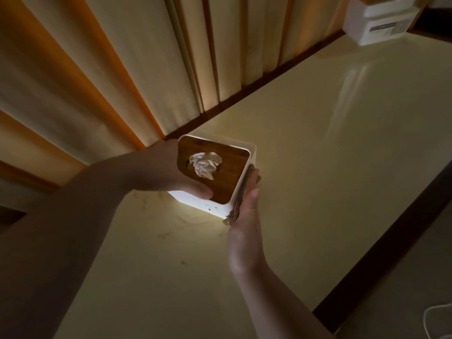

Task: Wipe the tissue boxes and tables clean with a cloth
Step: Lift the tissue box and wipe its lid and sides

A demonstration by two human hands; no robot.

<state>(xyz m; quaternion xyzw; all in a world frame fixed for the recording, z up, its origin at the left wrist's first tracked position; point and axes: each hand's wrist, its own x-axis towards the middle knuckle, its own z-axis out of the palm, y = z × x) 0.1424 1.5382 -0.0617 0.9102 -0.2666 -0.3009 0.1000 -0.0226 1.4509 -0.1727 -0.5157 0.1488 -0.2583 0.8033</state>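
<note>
Cream-coloured and glossy, the broad table top with dark wooden edging [305, 148] fills most of your view, and everything else is placed from it. Behind its far edge hang the long pleated curtains in cream and orange [102, 69], closing off that whole side. On the table's far right corner stands a second white box with a printed label [380, 23], well apart from your hands; whether it is another tissue box you cannot tell from here.

Near the table's far edge, close to the curtains, your square white tissue box with a dark wooden lid [227, 174] is lit brightly on its near face. Crumpled white tissue [205, 165] sticks up through the round lid opening.

Your left hand [168, 167] grips the box from its curtain side, thumb curled over the lid's near corner and the fingers wrapped behind, out of sight. Your right hand [247, 216] lies flat along the box's right wall, fingers straight, pressing a folded brownish cloth [241, 201] between palm and wall.

Faint brownish smears [171, 231] mark the table just in front of the box, with a small dark speck [182, 262] nearer you. Off the table's right edge, low in the corner, a thin white cord [433, 319] loops.
</note>
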